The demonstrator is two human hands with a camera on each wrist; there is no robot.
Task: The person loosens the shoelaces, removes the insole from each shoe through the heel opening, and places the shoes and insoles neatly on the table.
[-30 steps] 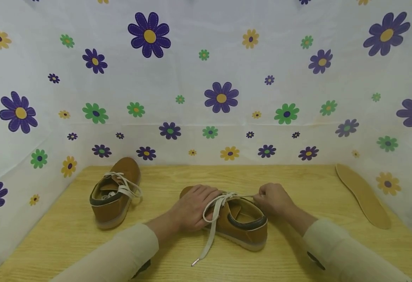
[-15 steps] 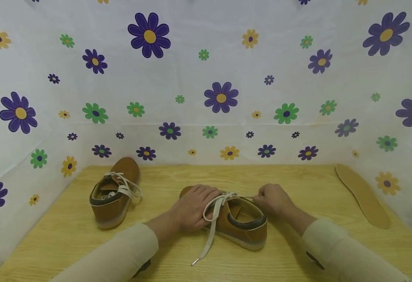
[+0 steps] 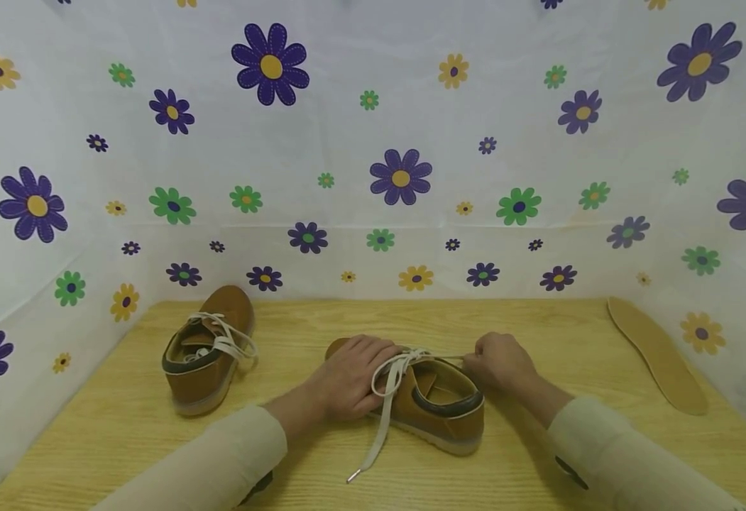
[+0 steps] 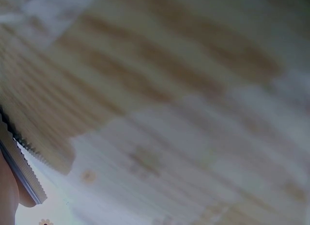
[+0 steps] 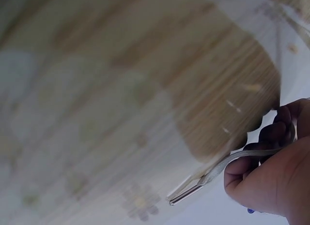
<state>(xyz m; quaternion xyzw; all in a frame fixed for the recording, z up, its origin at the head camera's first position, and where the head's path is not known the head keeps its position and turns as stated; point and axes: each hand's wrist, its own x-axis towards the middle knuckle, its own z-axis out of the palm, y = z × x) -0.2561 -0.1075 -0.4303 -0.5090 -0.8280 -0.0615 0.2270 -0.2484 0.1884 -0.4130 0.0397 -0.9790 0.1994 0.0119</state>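
In the head view a brown lace-up shoe (image 3: pixel 436 422) lies near the middle of the table, toe to the left, dark collar towards the right. Over its front part my left hand (image 3: pixel 353 380) grips the upper, hiding most of the toe. A pale shoelace (image 3: pixel 382 426) crosses the top in a knot with a loop, and one tipped end hangs onto the table. To the right of the shoe my right hand (image 3: pixel 500 362) pinches the other part of the lace, stretched from the knot. In the right wrist view a tipped lace end (image 5: pixel 193 188) sticks out of the curled fingers.
A second brown shoe (image 3: pixel 200 383), with its pale laces loose on top, stands at the left of the wooden table (image 3: pixel 302 482). A tan insole (image 3: pixel 656 355) lies at the far right. Flower-printed white sheeting (image 3: pixel 347 142) encloses the back and sides.
My right hand has shifted slightly to the right, holding the lace. The loop beside my left hand has drawn in a little. My left hand and the shoe have barely moved.
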